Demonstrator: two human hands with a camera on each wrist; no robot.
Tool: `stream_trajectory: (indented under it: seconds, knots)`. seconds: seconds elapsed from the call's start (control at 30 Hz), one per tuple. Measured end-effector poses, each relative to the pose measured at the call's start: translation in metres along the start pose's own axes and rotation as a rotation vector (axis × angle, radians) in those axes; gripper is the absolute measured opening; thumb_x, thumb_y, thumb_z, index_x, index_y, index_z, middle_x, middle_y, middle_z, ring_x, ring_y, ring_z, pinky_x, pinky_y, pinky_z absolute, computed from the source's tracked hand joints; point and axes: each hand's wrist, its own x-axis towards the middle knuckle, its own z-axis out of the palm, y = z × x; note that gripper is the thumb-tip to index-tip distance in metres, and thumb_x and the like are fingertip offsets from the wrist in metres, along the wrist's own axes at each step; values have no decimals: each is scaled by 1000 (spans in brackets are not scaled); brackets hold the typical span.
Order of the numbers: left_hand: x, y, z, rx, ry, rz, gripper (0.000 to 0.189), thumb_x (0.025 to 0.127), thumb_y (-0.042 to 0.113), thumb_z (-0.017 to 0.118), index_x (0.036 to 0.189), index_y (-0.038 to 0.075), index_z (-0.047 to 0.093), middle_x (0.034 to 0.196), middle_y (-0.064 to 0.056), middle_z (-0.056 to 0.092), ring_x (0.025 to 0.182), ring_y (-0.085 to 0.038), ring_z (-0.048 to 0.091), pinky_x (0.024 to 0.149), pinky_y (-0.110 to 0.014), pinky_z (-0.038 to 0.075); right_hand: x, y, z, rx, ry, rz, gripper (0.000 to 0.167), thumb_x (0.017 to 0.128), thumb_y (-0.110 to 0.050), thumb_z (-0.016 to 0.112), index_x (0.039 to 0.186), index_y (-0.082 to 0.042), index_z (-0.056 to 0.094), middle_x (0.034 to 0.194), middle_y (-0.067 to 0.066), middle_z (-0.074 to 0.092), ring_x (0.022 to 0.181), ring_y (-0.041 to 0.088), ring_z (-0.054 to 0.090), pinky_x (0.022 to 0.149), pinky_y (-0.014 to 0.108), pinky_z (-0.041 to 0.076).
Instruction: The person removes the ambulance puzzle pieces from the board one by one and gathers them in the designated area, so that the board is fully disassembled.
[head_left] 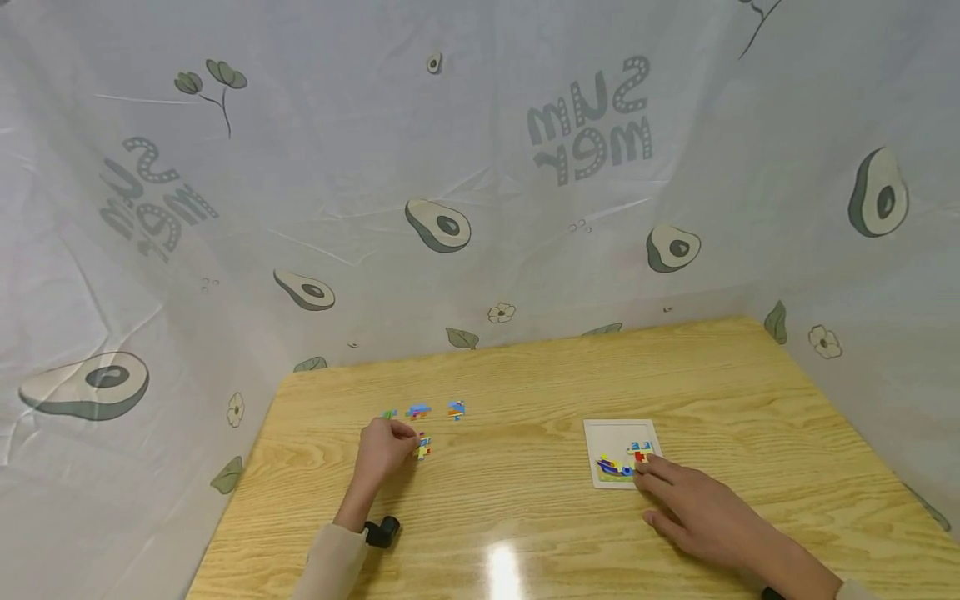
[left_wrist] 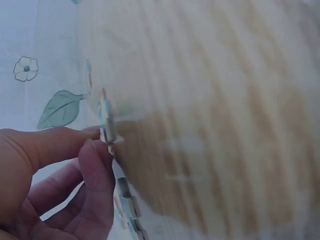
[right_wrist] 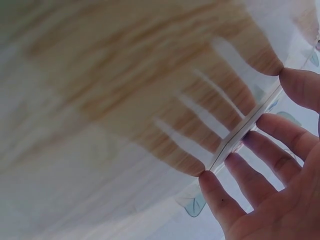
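My left hand (head_left: pixel 384 450) pinches a small, brightly coloured jigsaw piece (head_left: pixel 423 450) between thumb and fingertips, low over the left side of the wooden table. In the left wrist view that piece (left_wrist: pixel 106 120) shows edge-on at the fingertips. My right hand (head_left: pixel 701 510) lies with fingers spread at the right edge of a square white puzzle board (head_left: pixel 602 433), fingertips touching it. Several joined pieces (head_left: pixel 617 471) with blue, yellow and green fill the board's lower part, partly hidden by my fingers. From the right wrist view, the fingertips (right_wrist: pixel 210 182) line the board's edge.
Loose jigsaw pieces lie beyond my left hand: a blue and orange one (head_left: pixel 457 409), a blue and pink one (head_left: pixel 418 412) and a green one (head_left: pixel 389 413). A pale printed curtain (head_left: pixel 480 267) hangs along the back and sides of the table (head_left: pixel 517 467).
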Motion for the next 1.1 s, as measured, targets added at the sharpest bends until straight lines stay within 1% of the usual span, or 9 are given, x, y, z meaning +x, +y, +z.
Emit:
stream_trajectory:
  seconds: [0.23, 0.33, 0.47, 0.53, 0.7, 0.8, 0.93, 1.0, 1.1]
  knots:
    - [-4, 0, 2, 20, 17, 20, 8, 91, 8, 79, 85, 2, 81, 83, -11, 79, 66, -14, 65, 57, -28, 50, -1, -1, 2, -2, -7, 16, 35, 89, -32, 83, 120, -19, 70, 130, -1, 68, 118, 26, 71, 90, 46, 61]
    - [-6, 0, 2, 17, 9, 22, 11, 90, 11, 81, 91, 0, 80, 84, -11, 78, 68, -14, 66, 57, -28, 51, -1, -2, 2, 0, -8, 16, 36, 89, -32, 83, 120, -19, 70, 130, -1, 68, 118, 26, 71, 90, 45, 61]
    - [-7, 0, 2, -4, -13, 11, 23, 88, 15, 84, 100, -5, 78, 87, -13, 77, 69, -14, 66, 57, -27, 52, -1, -2, 2, 0, -9, 21, 35, 90, -32, 83, 120, -19, 70, 130, -1, 68, 118, 26, 71, 90, 45, 61]
    - [-7, 0, 2, -8, -15, 11, 25, 88, 14, 84, 101, -6, 78, 86, -13, 77, 68, -14, 66, 57, -27, 52, -1, -2, 2, 1, -11, 26, 36, 90, -32, 83, 121, -19, 71, 131, -1, 68, 118, 26, 70, 90, 45, 61]
    - [-8, 1, 3, 9, 5, 22, 22, 88, 14, 84, 98, -5, 79, 83, -12, 76, 65, -14, 63, 54, -27, 49, -2, -2, 2, 1, -22, 38, 36, 92, -34, 81, 123, -18, 71, 132, 1, 68, 120, 27, 70, 91, 46, 61]
    - [-9, 4, 3, 14, 18, 30, 23, 90, 16, 83, 101, -5, 79, 85, -14, 76, 66, -15, 65, 54, -27, 49, -2, -3, 2, 1, -22, 37, 36, 92, -34, 81, 123, -18, 71, 133, 1, 68, 120, 28, 70, 91, 46, 60]
    - [-12, 19, 2, -18, 46, 46, 30, 94, 23, 80, 107, -4, 78, 91, -16, 77, 68, -20, 71, 53, -26, 51, 0, -3, 0, 1, -10, 21, 36, 93, -34, 80, 123, -18, 70, 133, 1, 68, 120, 28, 70, 90, 47, 60]
    - [-13, 34, 4, -48, 47, 64, 31, 95, 27, 79, 108, -2, 78, 92, -16, 77, 69, -22, 72, 53, -27, 51, 0, -3, 1, -5, -4, 13, 35, 93, -35, 81, 122, -19, 70, 131, 0, 68, 119, 27, 71, 89, 46, 61]
    - [-12, 61, 14, -67, 29, 124, 30, 97, 30, 77, 107, 2, 79, 91, -14, 77, 71, -20, 72, 55, -27, 52, -1, -3, 1, -9, 0, 18, 35, 91, -33, 82, 120, -19, 70, 130, 0, 68, 118, 27, 71, 89, 45, 61]
